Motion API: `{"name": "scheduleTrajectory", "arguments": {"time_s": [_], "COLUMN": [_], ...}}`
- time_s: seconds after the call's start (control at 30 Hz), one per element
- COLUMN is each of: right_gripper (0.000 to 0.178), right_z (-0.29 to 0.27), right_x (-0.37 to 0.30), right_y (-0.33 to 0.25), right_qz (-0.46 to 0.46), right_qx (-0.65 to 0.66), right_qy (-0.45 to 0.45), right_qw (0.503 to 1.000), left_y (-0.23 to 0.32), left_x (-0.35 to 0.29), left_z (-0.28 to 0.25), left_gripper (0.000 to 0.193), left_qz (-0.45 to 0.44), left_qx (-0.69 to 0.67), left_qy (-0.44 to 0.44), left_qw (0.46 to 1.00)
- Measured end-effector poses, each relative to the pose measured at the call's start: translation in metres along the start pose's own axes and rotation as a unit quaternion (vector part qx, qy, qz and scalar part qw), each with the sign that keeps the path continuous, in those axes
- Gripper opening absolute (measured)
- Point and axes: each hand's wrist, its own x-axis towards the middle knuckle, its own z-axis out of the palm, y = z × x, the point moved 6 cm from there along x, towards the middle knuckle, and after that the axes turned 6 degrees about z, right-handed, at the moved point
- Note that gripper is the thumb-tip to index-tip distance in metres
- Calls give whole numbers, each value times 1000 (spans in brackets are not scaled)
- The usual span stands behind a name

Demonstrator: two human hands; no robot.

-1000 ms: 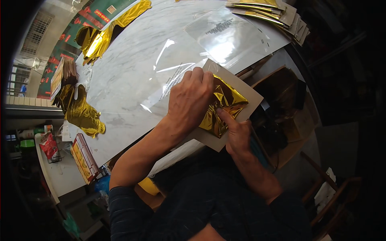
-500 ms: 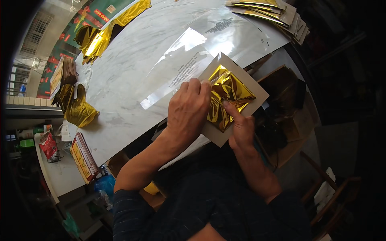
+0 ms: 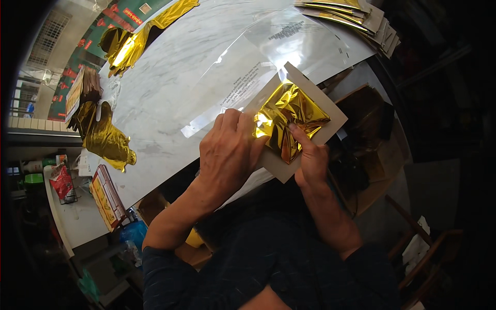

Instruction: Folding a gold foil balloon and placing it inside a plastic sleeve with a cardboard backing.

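Note:
A square grey-beige card is held tilted at the table's near edge, with crumpled shiny gold foil over its middle. My right hand grips the card's near right side, its thumb pressing on the foil and its other fingers hidden underneath. At the left side of the card, my left hand has its fingers bent and its thumb against the foil's edge. Those fingertips are slightly blurred. Just beyond the card lies a clear plastic bag, flat on the marble-patterned table.
Foil-covered cards are stacked at the far right. Loose gold foil sheets lie at the far left, and more foil lies by a bundle at the left edge. An open cardboard box stands below right.
My left hand has moved left and slightly down, uncovering more of the foil. The foil looks flatter and wider on its left side. My right thumb has stayed on it.

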Motion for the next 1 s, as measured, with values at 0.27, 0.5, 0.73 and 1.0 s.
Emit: {"name": "scheduleTrajectory", "arguments": {"time_s": [0.27,0.5,0.73,1.0], "right_gripper": [40,40,38,43], "right_z": [5,4,12,16], "right_x": [-4,-5,-9,-9], "right_y": [3,9,11,13], "right_qz": [30,46,36,63], "right_qx": [0,-6,0,5], "right_qy": [-5,-9,4,-6], "right_qw": [1000,999,999,998], "left_y": [-7,-13,0,-5], "left_x": [-29,-31,-11,-16], "left_z": [14,23,12,1], "left_gripper": [29,22,31,38], "left_qz": [17,69,40,27], "left_qx": [-48,5,41,60], "left_qy": [100,149,85,27], "left_qw": [994,986,995,997]}}
